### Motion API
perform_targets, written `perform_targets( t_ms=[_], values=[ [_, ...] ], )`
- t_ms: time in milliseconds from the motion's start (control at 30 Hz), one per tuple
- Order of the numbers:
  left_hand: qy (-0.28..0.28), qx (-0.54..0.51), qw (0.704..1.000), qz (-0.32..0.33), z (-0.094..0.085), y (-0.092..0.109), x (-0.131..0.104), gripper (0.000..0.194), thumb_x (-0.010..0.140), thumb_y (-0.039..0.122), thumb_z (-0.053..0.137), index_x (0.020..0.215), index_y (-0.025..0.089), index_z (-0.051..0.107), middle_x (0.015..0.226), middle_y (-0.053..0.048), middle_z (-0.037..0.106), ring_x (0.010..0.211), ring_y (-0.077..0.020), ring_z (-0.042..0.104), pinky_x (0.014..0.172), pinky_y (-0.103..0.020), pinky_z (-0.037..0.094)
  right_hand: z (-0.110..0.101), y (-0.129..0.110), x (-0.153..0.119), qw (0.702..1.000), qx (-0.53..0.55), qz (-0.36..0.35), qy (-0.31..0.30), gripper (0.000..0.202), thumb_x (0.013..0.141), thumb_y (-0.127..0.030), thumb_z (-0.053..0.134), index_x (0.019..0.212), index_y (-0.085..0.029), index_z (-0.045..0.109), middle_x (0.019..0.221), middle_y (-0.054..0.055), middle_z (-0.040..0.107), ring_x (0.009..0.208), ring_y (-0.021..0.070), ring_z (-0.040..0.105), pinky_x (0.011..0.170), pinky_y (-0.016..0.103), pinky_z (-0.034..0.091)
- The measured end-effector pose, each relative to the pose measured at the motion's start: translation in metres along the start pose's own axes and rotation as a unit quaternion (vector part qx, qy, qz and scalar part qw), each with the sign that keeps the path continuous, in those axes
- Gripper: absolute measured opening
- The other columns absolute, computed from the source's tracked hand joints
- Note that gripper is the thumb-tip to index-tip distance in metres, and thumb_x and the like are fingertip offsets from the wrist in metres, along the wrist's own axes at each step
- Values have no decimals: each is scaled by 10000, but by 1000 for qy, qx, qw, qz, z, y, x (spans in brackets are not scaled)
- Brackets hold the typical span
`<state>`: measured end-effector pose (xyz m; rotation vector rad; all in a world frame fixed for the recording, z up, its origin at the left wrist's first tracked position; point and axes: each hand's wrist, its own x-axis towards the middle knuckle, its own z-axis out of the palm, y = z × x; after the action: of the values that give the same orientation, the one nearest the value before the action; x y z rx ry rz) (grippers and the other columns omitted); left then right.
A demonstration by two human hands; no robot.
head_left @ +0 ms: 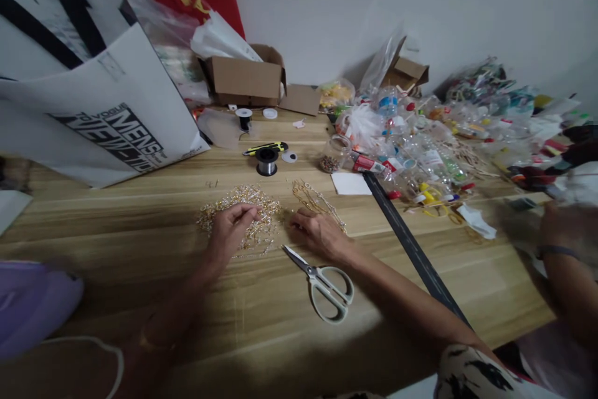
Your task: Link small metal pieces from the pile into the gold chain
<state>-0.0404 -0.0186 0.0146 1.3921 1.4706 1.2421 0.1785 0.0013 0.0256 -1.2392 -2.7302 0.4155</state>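
My left hand (pixel 234 225) rests over a tangled pile of gold and silver beaded chains (pixel 261 203), its thumb and fingers pinched together; whatever is between them is too small to make out. Just right of the pile, my right hand (pixel 315 229) is low over the wooden table (pixel 196 318) with curled fingers, its fingertips near small bits I cannot make out. Behind it lie several gold chains (pixel 314 197). Scissors with pale handles (pixel 327 290) lie in front of my right hand, blades toward the pile.
Behind the pile are a wire spool (pixel 266 162) and a yellow cutter (pixel 271 147). A white bag (pixel 135 106) stands left. A black strip (pixel 411 243), jar (pixel 334 155) and heaped plastic bags (pixel 420 150) are right. A person's arm (pixel 565 262) is far right.
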Motion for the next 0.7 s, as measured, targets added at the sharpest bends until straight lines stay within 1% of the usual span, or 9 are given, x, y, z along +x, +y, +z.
perform_targets(
  t_ms=[100, 200, 300, 367, 433, 500, 600, 700],
  values=[
    [13, -4, 1000, -12, 0, 0, 2, 211, 745, 333, 586, 698, 143, 663, 721, -38, 695, 742, -172, 636, 771, -282, 476, 0, 6, 9, 999, -31, 9, -7, 113, 896, -209, 477, 968, -197, 563, 943, 57, 612, 748, 151, 572, 629, 243, 355],
    [20, -5, 1000, -10, 0, -3, 6, 212, 735, 334, 588, 671, 145, 660, 719, -38, 695, 747, -173, 635, 768, -279, 473, 0, 18, 18, 998, -56, 25, 3, 132, 877, -182, 485, 985, -189, 560, 968, 72, 615, 761, 158, 568, 612, 249, 340],
    [16, 2, 1000, -8, 2, -6, 7, 217, 744, 333, 574, 666, 147, 653, 711, -32, 687, 737, -169, 631, 739, -263, 472, -4, 29, 28, 997, -58, 44, 12, 136, 894, -185, 456, 977, -174, 563, 979, 78, 611, 773, 154, 568, 600, 246, 322],
    [4, 16, 1000, -12, 5, -5, 6, 212, 754, 322, 558, 683, 145, 652, 658, -19, 666, 679, -156, 617, 679, -246, 469, -9, 34, 35, 997, -58, 43, 14, 136, 906, -195, 447, 968, -174, 567, 982, 72, 604, 776, 146, 569, 600, 241, 316],
    [-26, 43, 999, -7, 9, -2, 3, 204, 762, 310, 549, 739, 144, 667, 589, 0, 633, 589, -140, 583, 594, -228, 449, -12, 35, 42, 998, -62, 19, 9, 121, 900, -205, 473, 974, -184, 567, 991, 62, 594, 788, 141, 570, 605, 233, 317],
    [-49, 69, 996, 8, 13, 1, -1, 199, 769, 295, 541, 770, 147, 675, 565, 8, 613, 557, -133, 563, 555, -220, 433, -14, 35, 48, 997, -73, -31, -7, 118, 899, -205, 483, 979, -194, 568, 983, 54, 587, 783, 136, 571, 608, 229, 322],
    [-48, 77, 996, 19, 17, 1, -5, 194, 773, 275, 525, 756, 142, 666, 567, 5, 608, 562, -131, 569, 559, -219, 436, -13, 31, 55, 987, -120, -101, -39, 148, 919, -173, 439, 969, -190, 577, 956, 58, 588, 705, 129, 564, 580, 241, 321],
    [-45, 77, 996, 14, 18, -7, -5, 195, 784, 265, 511, 768, 138, 659, 577, 4, 607, 567, -129, 571, 558, -216, 431, -11, 28, 59, 973, -167, -148, -60, 167, 926, -145, 417, 990, -181, 568, 986, 72, 588, 657, 123, 559, 554, 247, 318]
  ],
)
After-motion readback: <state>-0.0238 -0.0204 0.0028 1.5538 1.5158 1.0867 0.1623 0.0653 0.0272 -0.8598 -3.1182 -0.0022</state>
